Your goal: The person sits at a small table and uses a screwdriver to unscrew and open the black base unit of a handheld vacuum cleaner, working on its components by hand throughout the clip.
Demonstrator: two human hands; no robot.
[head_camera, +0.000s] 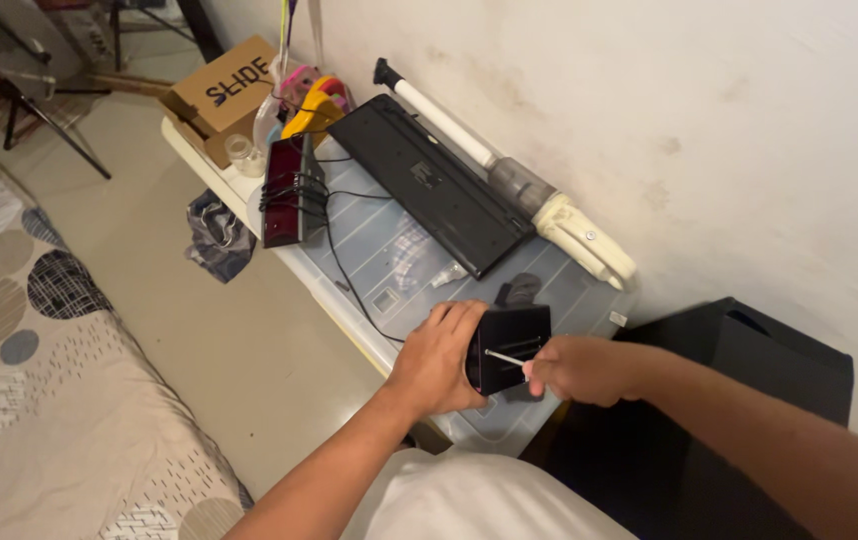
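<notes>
Presently left hand (439,358) grips a small black device (509,345) upright on the clear plastic bin lid (389,250) — right hand (574,368) pinches a thin white stick (505,357), tip against the device's face. Black keyboard (429,182) and handheld vacuum (519,180) lie behind, near the wall.

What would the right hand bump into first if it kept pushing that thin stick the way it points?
Probably the small black device that the left hand steadies: the right hand aims its thin white stick leftward straight at the device's face, seemingly touching it already.
</notes>
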